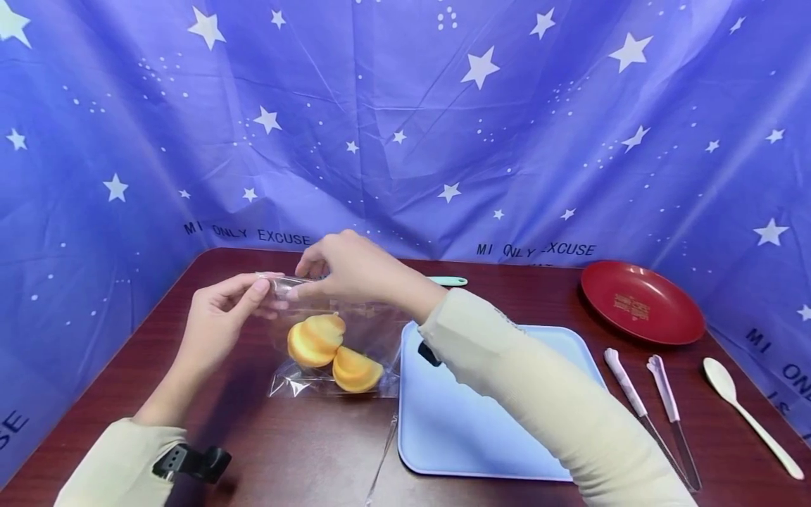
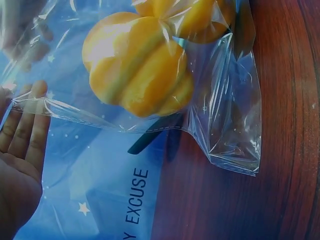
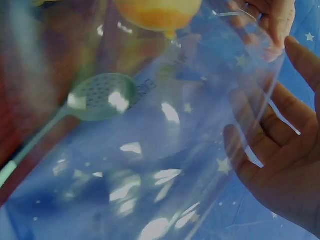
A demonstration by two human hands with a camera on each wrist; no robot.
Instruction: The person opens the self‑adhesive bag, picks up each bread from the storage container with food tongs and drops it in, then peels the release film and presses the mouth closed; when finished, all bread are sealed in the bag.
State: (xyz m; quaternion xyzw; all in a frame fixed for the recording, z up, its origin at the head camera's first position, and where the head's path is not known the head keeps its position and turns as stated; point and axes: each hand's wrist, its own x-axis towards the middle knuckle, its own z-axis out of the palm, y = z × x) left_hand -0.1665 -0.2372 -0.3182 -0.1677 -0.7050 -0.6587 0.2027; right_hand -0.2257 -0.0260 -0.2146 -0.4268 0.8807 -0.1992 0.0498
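Observation:
A clear plastic bag (image 1: 380, 331) hangs upright over the table, with yellow-orange, bread-like pieces (image 1: 357, 370) lying low inside it. My left hand (image 1: 231, 306) pinches the bag's upper left corner between thumb and fingers. Beside it, my right hand (image 1: 355, 271) reaches across from the right, its thumb against the bag's top edge. The right wrist view shows the fingers of this right hand (image 3: 285, 145) loosely spread, some seen through the film. Close up in the left wrist view, one segmented, rounded bread-like piece (image 2: 140, 65) shows through the plastic.
Right of the bag lies a light blue tray (image 1: 481, 422), partly under my right sleeve. A pale green slotted spoon (image 3: 102, 97) lies behind the bag. Farther right are a red plate (image 1: 640, 303), tongs or paired utensils with pink handles (image 1: 662, 384) and a white spoon (image 1: 754, 415).

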